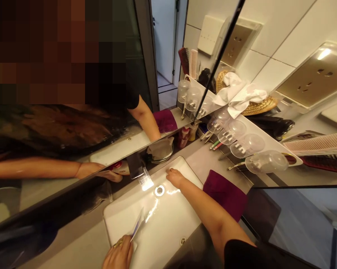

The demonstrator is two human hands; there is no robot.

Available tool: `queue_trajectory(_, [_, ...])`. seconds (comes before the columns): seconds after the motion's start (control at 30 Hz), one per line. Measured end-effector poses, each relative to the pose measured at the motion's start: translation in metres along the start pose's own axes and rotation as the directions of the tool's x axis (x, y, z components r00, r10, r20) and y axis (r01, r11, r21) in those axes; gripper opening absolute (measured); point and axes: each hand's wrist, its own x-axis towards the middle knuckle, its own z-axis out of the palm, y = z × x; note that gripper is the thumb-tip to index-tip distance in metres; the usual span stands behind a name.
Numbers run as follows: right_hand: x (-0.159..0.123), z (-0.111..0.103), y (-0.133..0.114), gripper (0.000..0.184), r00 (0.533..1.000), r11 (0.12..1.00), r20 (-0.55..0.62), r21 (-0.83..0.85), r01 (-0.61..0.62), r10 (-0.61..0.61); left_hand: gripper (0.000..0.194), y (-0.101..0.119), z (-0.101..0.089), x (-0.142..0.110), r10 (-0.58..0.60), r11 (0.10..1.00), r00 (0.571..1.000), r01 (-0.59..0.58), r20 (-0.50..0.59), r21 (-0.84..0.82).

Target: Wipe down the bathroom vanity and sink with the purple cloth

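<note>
White sink [168, 224], maroon towel [224, 192], pink comb [316, 144].

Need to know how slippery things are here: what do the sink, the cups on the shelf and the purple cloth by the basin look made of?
The sink looks like glazed white ceramic: smooth, with bright glare around the drain. The cups seem clear plastic, possibly glass; you see through them. The purple cloth looks like soft matte towel fabric, with no shine.
</note>
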Motion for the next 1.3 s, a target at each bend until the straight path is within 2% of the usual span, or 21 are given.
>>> queue_trajectory(0.1, [0.014, 0.008, 0.011, 0.028, 0.993, 0.999, 0.111, -0.027, -0.041, 0.044, 0.027, 0.003, -0.001, 0.000, -0.007, 1.000, 0.999, 0.007, -0.033, 0.006])
queue_trajectory(0.17, [0.005, 0.016, 0.013, 0.035, 0.978, 0.992, 0.172, -0.061, -0.109, 0.118, 0.028, 0.005, -0.001, 0.000, -0.020, 1.000, 0.999, 0.019, -0.039, -0.008])
queue_trajectory(0.23, [-0.018, 0.024, 0.007, 0.039, 0.949, 0.976, 0.234, -0.105, -0.189, 0.209, 0.028, 0.007, -0.002, 0.000, -0.019, 0.999, 0.999, 0.018, -0.041, -0.028])
queue_trajectory(0.37, [-0.083, 0.036, -0.011, 0.037, 0.866, 0.931, 0.345, -0.163, -0.325, 0.363, 0.026, 0.009, -0.001, 0.001, 0.018, 1.000, 0.998, -0.019, -0.066, -0.003])
queue_trajectory(0.5, [-0.132, 0.040, -0.025, 0.045, 0.790, 0.902, 0.443, -0.129, -0.412, 0.425, 0.021, 0.010, -0.003, 0.003, 0.081, 0.996, 0.992, -0.076, -0.095, 0.056])
queue_trajectory(0.6, [-0.139, 0.044, -0.050, 0.040, 0.791, 0.926, 0.519, -0.001, -0.378, 0.323, 0.017, 0.013, -0.010, 0.007, 0.098, 0.995, 0.991, -0.094, -0.094, 0.046])
queue_trajectory(0.73, [-0.119, 0.053, -0.122, 0.035, 0.810, 0.938, 0.577, 0.214, -0.273, 0.105, 0.019, 0.017, -0.019, 0.012, 0.095, 0.995, 0.990, -0.096, -0.106, 0.002])
queue_trajectory(0.83, [-0.104, 0.059, -0.172, 0.028, 0.815, 0.905, 0.579, 0.357, -0.232, -0.020, 0.022, 0.017, -0.022, 0.014, 0.094, 0.995, 0.989, -0.095, -0.114, -0.008])
queue_trajectory(0.9, [-0.100, 0.062, -0.184, 0.019, 0.832, 0.842, 0.547, 0.487, -0.234, -0.085, 0.022, 0.018, -0.022, 0.014, 0.095, 0.995, 0.988, -0.097, -0.120, -0.004])
queue_trajectory(0.97, [-0.101, 0.061, -0.174, 0.018, 0.868, 0.753, 0.486, 0.608, -0.252, -0.103, 0.021, 0.018, -0.023, 0.014, 0.101, 0.995, 0.987, -0.102, -0.124, 0.000])
queue_trajectory(1.0, [-0.103, 0.060, -0.163, 0.024, 0.888, 0.711, 0.452, 0.652, -0.262, -0.088, 0.020, 0.019, -0.024, 0.014, 0.103, 0.995, 0.986, -0.103, -0.131, 0.004])
queue_trajectory(1.07, [-0.109, 0.057, -0.133, 0.038, 0.920, 0.649, 0.392, 0.708, -0.278, -0.034, 0.020, 0.020, -0.025, 0.014, 0.109, 0.994, 0.983, -0.108, -0.149, 0.009])
queue_trajectory(1.13, [-0.116, 0.054, -0.102, 0.039, 0.934, 0.609, 0.356, 0.737, -0.292, 0.016, 0.019, 0.020, -0.026, 0.014, 0.115, 0.993, 0.979, -0.115, -0.166, 0.012])
queue_trajectory(1.2, [-0.121, 0.053, -0.075, 0.033, 0.932, 0.607, 0.358, 0.730, -0.314, 0.051, 0.019, 0.021, -0.026, 0.014, 0.119, 0.993, 0.979, -0.119, -0.166, 0.010])
queue_trajectory(1.3, [-0.124, 0.053, -0.046, 0.028, 0.911, 0.674, 0.394, 0.641, -0.367, 0.121, 0.018, 0.021, -0.026, 0.014, 0.108, 0.994, 0.982, -0.107, -0.155, 0.013])
